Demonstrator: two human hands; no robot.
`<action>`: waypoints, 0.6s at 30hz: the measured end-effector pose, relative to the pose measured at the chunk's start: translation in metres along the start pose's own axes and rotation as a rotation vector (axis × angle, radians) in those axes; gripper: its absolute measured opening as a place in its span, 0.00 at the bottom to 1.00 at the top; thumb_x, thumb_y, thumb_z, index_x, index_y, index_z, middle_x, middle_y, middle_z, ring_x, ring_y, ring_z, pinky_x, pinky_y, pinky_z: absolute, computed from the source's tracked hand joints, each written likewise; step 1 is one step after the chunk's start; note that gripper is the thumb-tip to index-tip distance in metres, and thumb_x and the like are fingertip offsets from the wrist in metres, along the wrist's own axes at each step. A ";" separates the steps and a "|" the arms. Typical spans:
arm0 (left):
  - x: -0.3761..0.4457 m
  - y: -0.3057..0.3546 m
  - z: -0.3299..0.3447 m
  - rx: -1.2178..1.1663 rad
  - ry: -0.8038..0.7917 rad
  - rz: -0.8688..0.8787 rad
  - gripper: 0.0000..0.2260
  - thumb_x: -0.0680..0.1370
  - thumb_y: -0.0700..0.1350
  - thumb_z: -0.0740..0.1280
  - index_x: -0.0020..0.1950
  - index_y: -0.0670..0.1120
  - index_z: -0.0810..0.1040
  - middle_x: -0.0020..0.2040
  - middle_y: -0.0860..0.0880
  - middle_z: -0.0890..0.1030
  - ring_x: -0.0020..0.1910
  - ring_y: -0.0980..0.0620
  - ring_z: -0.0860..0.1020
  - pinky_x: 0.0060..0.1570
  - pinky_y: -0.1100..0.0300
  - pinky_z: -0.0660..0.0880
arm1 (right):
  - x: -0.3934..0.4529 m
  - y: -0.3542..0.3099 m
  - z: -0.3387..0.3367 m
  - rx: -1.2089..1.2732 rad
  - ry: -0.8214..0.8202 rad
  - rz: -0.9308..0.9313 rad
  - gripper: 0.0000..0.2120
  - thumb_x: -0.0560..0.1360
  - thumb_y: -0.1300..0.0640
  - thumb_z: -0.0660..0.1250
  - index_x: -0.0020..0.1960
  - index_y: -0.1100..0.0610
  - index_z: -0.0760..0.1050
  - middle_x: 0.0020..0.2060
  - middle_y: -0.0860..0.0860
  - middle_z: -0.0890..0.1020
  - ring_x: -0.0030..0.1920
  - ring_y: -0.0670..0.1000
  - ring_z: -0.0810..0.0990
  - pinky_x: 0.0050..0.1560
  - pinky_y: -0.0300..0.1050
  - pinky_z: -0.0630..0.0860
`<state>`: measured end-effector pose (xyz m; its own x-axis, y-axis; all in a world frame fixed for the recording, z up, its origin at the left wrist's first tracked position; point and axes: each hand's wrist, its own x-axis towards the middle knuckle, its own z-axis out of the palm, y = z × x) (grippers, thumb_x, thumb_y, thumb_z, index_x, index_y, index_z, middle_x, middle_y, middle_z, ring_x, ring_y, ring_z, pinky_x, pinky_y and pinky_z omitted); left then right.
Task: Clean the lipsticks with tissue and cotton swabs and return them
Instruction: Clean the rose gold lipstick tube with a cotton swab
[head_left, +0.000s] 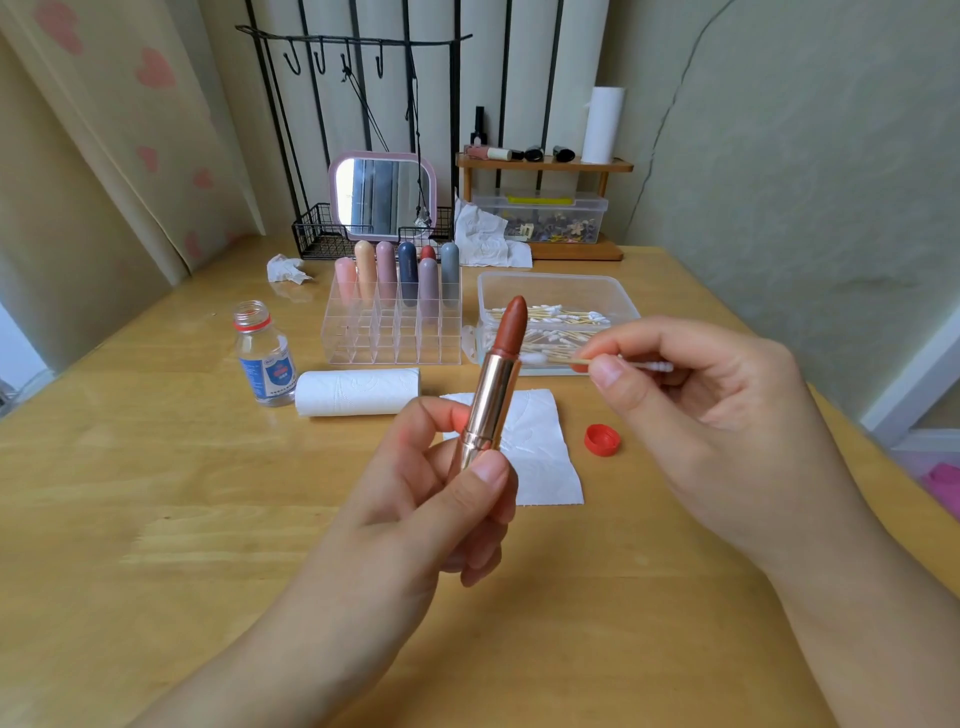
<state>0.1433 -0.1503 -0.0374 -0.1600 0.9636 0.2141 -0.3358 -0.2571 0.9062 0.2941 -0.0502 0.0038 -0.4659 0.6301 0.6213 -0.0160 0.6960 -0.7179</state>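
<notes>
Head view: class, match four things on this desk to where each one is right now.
Things:
1. lipstick
2. cotton swab
3. red cap
4. tissue roll

Places:
A. lying on its side beside the small bottle
B. on the table, right of the flat tissue sheet
C. held upright in the left hand
D. pinched in the right hand

Pairs: 1-C, 2-D, 3-B, 4-A

bare wooden table (208, 519) in front, tissue roll (357, 392), bottle (263, 358), organizer (395, 322) crowding the middle
</notes>
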 end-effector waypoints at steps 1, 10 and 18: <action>0.000 0.000 0.000 0.006 0.001 0.004 0.07 0.66 0.48 0.70 0.40 0.54 0.73 0.31 0.45 0.73 0.24 0.52 0.65 0.26 0.64 0.67 | 0.000 0.000 0.000 0.000 0.000 0.002 0.04 0.73 0.54 0.67 0.42 0.49 0.80 0.36 0.55 0.81 0.37 0.57 0.76 0.37 0.47 0.73; 0.000 -0.001 0.000 0.029 0.000 0.008 0.07 0.66 0.48 0.70 0.39 0.55 0.73 0.32 0.45 0.73 0.24 0.53 0.66 0.27 0.64 0.67 | 0.000 -0.001 0.001 0.007 -0.011 0.004 0.04 0.73 0.54 0.67 0.41 0.50 0.80 0.37 0.51 0.81 0.37 0.55 0.76 0.36 0.44 0.74; -0.001 0.002 -0.001 0.067 -0.017 0.029 0.05 0.68 0.49 0.68 0.41 0.55 0.74 0.32 0.46 0.75 0.25 0.51 0.69 0.28 0.61 0.65 | 0.001 -0.001 -0.001 0.002 0.001 0.015 0.06 0.72 0.58 0.66 0.40 0.50 0.80 0.35 0.57 0.80 0.36 0.57 0.74 0.35 0.45 0.71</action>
<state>0.1421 -0.1513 -0.0364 -0.1529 0.9571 0.2460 -0.2687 -0.2798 0.9217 0.2943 -0.0498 0.0053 -0.4655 0.6404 0.6109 -0.0108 0.6861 -0.7274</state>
